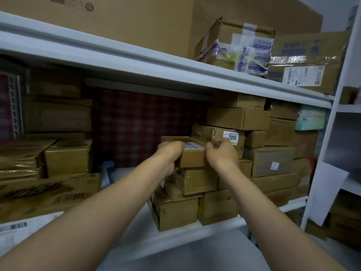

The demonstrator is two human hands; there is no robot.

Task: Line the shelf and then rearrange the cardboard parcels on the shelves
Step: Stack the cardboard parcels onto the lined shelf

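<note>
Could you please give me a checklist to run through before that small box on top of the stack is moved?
1. Left hand grips the small box at its left end: ok.
2. Right hand grips its right end: ok.
3. Box below sits square under it: not ok, it looks skewed.
4. Bare shelf left of the stack for setting down: ok.
5. Right hand clear of the labelled box beside it: cannot tell.
</note>
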